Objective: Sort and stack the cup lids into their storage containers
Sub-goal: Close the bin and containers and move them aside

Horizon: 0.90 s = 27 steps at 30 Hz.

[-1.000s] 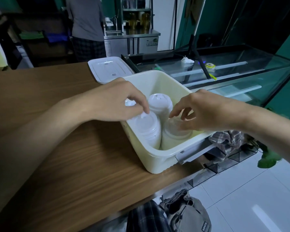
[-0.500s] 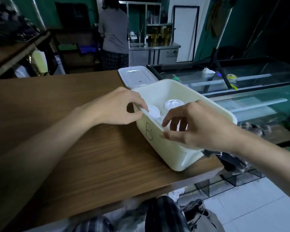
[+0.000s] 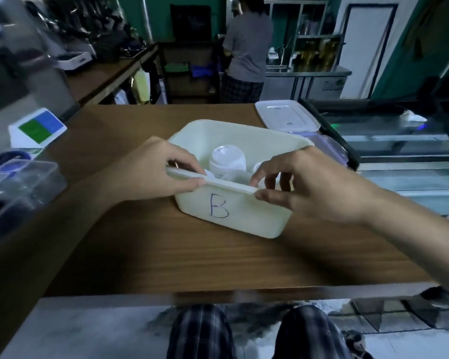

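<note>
A cream plastic tub (image 3: pixel 244 218) sits in the middle of a wood-grain counter (image 3: pixel 192 263). It is rectangular with rounded corners, smooth slightly glossy walls and a thin rolled rim. A capital B (image 3: pixel 219 206) is drawn by hand in dark blue marker on its near wall. The tub is turned a little, so its near right corner points toward 5 o'clock.

Inside the tub stands a stack of cup lids (image 3: pixel 227 161), white and faintly see-through. They are round and domed, nested into a ribbed column with a small raised spout on top. A second stack shows at 3 o'clock from the first, mostly hidden behind the right hand's fingers.

Both hands hold the tub's near rim. The left hand (image 3: pixel 151 172) pinches the rim's left end, thumb on the outside and fingers curled over the edge. The right hand (image 3: pixel 309 187) pinches the rim's right end the same way, thumb pressed just under the lip and fingers hooked inside.

At 1 o'clock from the tub a flat, pale rectangular cover (image 3: pixel 287 115) with rounded corners lies on the counter's far edge. At 9 o'clock sits a clear, hard plastic box (image 3: pixel 24 182), and beyond it a white card (image 3: pixel 38 126) with green and blue panels. A glass case (image 3: pixel 399 141) lies at 3 o'clock. A person (image 3: pixel 246 55) in a grey shirt stands at 12 o'clock, back turned.
</note>
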### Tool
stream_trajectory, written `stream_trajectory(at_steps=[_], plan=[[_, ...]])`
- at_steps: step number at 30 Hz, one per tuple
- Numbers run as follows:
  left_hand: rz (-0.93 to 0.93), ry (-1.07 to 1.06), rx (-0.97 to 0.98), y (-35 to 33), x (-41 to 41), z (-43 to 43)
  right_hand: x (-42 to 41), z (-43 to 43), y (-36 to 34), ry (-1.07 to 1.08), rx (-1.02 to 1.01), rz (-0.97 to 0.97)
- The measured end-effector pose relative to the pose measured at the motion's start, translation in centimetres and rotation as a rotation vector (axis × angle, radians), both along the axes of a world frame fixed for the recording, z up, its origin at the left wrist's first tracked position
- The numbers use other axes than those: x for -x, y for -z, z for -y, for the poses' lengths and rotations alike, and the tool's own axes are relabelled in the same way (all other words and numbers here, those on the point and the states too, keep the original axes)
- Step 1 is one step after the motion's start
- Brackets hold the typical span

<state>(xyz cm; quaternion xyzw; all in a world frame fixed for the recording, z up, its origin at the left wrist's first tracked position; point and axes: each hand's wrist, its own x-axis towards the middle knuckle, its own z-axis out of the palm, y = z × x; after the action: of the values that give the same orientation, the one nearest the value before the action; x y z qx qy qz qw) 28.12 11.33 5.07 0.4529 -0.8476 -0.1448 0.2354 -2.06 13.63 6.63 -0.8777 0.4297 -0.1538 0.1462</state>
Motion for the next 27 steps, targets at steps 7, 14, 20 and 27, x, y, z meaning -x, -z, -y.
stream_trajectory(at_steps=[7,14,20,27], plan=[[-0.098,-0.162,0.123,2.4,-5.1,2.9,-5.4,6.9,1.4,0.011,0.177,0.021],[-0.074,-0.205,0.255,3.2,-6.9,8.2,-8.7,14.1,3.6,0.083,0.291,0.093],[-0.061,-0.309,0.284,3.9,-7.7,12.1,-10.8,18.3,4.9,0.155,0.3,0.173],[-0.001,-0.469,0.312,4.3,-6.8,14.1,-9.8,19.9,4.9,0.172,0.275,0.188]])
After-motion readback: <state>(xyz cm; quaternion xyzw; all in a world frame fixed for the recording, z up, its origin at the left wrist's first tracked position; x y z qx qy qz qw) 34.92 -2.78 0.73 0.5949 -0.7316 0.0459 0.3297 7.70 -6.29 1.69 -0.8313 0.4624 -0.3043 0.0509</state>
